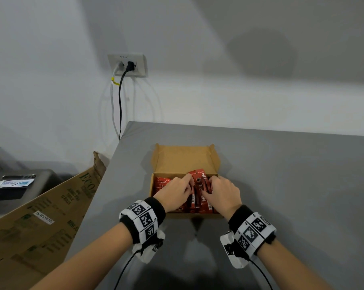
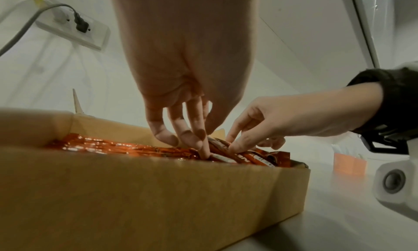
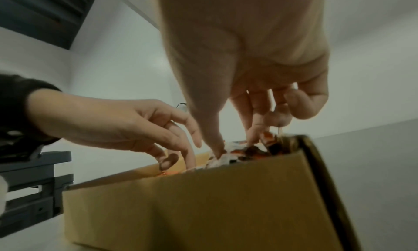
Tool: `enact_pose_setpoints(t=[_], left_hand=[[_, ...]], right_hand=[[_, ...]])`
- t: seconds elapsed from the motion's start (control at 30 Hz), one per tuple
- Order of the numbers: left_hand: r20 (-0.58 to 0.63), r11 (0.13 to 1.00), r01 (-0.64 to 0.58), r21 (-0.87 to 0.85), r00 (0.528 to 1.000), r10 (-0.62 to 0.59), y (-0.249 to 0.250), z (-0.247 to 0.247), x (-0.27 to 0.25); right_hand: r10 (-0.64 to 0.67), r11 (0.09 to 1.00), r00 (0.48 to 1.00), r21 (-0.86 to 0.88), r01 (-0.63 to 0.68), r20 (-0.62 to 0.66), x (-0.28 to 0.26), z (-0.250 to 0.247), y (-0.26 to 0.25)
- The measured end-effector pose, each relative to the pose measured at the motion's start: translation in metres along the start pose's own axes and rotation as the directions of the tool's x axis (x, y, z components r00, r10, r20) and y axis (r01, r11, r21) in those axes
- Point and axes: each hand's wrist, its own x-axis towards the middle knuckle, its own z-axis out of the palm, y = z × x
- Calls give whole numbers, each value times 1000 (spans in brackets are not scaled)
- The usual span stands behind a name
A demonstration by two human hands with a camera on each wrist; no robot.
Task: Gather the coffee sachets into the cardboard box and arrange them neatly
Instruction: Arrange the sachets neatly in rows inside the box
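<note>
Left hand (image 1: 174, 190): fingers bent down into the cardboard box (image 1: 185, 158), tips pressing among the coffee sachets (image 1: 199, 189) at mid-box; no clear closed grip on one sachet, likely holding the laid row back.
Right hand (image 1: 222, 192): over the box's right half, thumb and fingers pinching the raised bundle of sachets; probably squaring it before it drops in line.
Sachets, left part of box: lying flat, side by side, below the rim.
Sachets, right part of box: riding higher, far ends poking above the rim, some skewed; judged not yet settled.
Box: open on the grey table (image 1: 291, 174), lid flap standing at the far side.
Hidden: near ends of the sachets and box floor lie under both hands; count unreadable.
Unclear: right wrist view is blurred, so which right fingers (image 3: 253, 133) actually grip cannot be told.
Loose sachets outside box: none seen.
</note>
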Motion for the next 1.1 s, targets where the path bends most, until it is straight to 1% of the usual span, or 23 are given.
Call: enact_pose_setpoints(t=[0.1, 0.17, 0.23, 0.33, 0.4, 0.43, 0.47, 0.5, 0.57, 0.63, 0.7, 0.8, 0.9, 0.93, 0.97, 1.03, 1.07, 1.1], left_hand=[[25, 1000, -12, -7, 1000, 12, -1, 0, -1], [35, 1000, -27, 0, 999, 27, -1, 1, -1], [44, 999, -46, 12, 998, 45, -2, 2, -1], [51, 998, -64, 20, 997, 63, -2, 2, -1], [30, 997, -67, 29, 997, 67, -1, 0, -2], [1, 998, -66, 18, 998, 66, 0, -2, -3], [-40, 998, -62, -7, 997, 62, 2, -5, -4], [-86, 997, -62, -48, 995, 57, 3, -8, -5], [-152, 984, -78, -162, 987, 53, 8, -15, -7], [-164, 959, -115, -258, 984, 73, 13, -18, -8], [-166, 947, -137, -291, 982, 91, 14, -18, -8], [-228, 939, -133, -317, 972, 61, 13, -16, -11], [-277, 924, -138, -355, 960, 37, 8, -21, -16], [-273, 931, -144, -335, 961, 50, 6, -24, -17], [-260, 942, -151, -300, 963, 72, 5, -27, -19], [-224, 951, -156, -268, 970, 96, 0, -35, -23], [-208, 952, -146, -271, 974, 90, -4, -38, -25], [-199, 952, -134, -276, 977, 80, -8, -40, -26]], right_hand=[[1, 1000, 1000, 2, -1, -5, 0, -3, -3], [2, 1000, 999, 20, -2, -32, 0, -6, -3], [-18, 1000, 998, 12, 18, -68, 0, -9, -1], [-33, 999, 997, 8, 34, -76, -1, -13, 0], [-38, 996, 990, 79, 48, -134, -1, -16, 3], [-36, 984, 984, 168, 66, -174, 1, -19, 5], [-26, 952, 978, 293, 87, -205, 3, -22, 6], [-13, 902, 976, 418, 104, -216, 5, -25, 6], [-25, 814, 980, 565, 136, -199, 6, -30, 4], [-79, 740, 979, 647, 184, -189, 3, -30, -1], [-116, 680, 972, 697, 227, -203, 1, -24, -5], [-132, 650, 968, 719, 246, -211, 1, -17, -9], [-136, 587, 968, 770, 250, -210, 0, -13, -11], [-133, 582, 965, 770, 261, -227, 0, -11, -11], [-131, 602, 958, 747, 281, -255, 0, -10, -10], [-159, 674, 942, 665, 322, -295, 3, -9, -9], [-177, 694, 941, 641, 327, -288, 3, -10, -10], [-188, 696, 944, 642, 322, -270, 2, -9, -12]])
